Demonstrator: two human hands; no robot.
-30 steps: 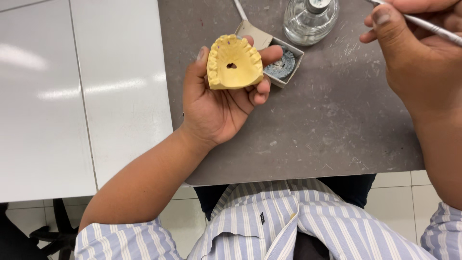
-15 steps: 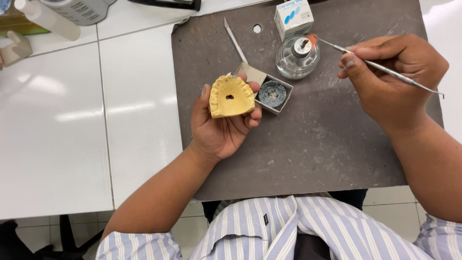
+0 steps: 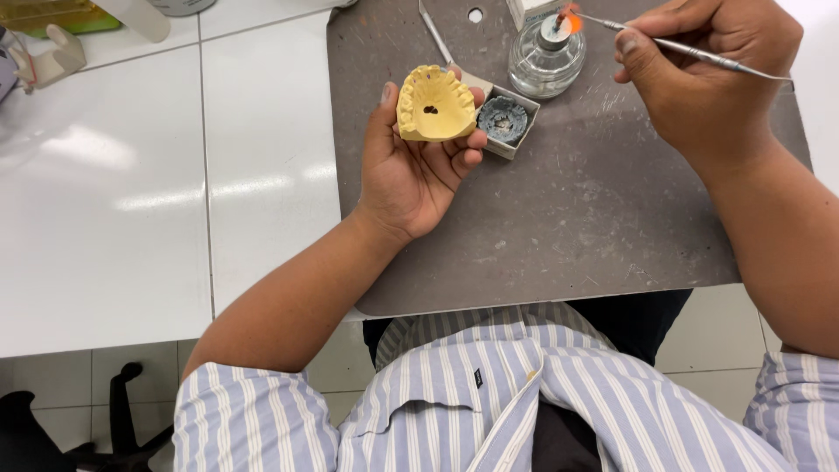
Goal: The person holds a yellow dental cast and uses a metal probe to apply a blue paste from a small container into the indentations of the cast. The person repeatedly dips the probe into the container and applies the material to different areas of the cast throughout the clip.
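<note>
A rigid, probably brittle yellow cast [image 3: 434, 107], best held by its base, is cradled in the left hand [image 3: 418, 157] near the counter's [image 3: 559, 218] far edge, while an instrument [image 3: 699, 54] is pinched in the right hand [image 3: 699, 74] at the burner [image 3: 546, 57].

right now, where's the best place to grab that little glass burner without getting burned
Probably by the round glass body of the burner, low on its sides, coming from the near side. The flame sits on top at the wick, and the right hand holds a metal tool there, so stay below the neck.
</note>
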